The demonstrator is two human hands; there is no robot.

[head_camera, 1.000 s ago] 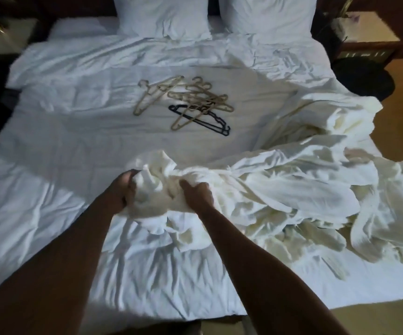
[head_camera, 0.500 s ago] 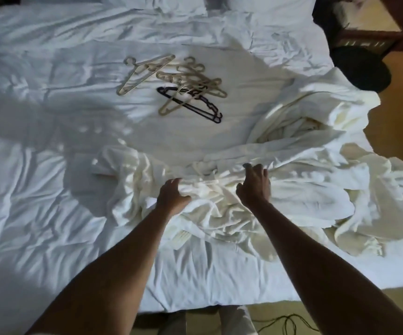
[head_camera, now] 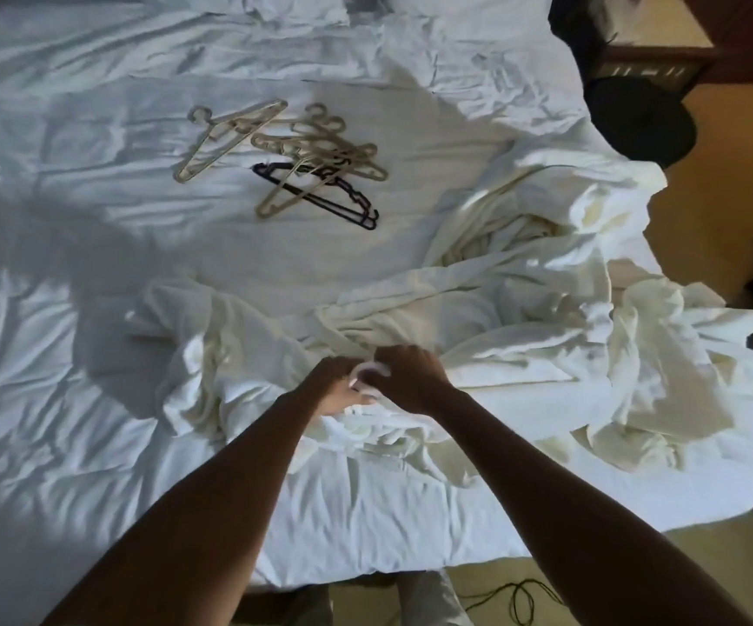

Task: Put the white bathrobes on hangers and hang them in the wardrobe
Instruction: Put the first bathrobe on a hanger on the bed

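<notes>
Both hands, the left hand (head_camera: 336, 386) and right hand (head_camera: 404, 375), pinch one fold of the bathrobes (head_camera: 478, 354) below the hangers (head_camera: 302, 155), so tangled cloth may drag neighbouring robes off the bed (head_camera: 72, 422).

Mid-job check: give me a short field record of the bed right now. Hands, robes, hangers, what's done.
left hand: meets the right at the near heap, pinching a small loop of white cloth
right hand: fingers curled on the same loop
crumpled white bathrobes: heaped on the bed's right half, none on a hanger
beige plastic hangers: loose pile mid-bed, apart from the robes
black plastic hanger: partly under the beige ones
white-sheeted bed: rumpled
wardrobe: not in view
progress: no robe hung yet
</notes>
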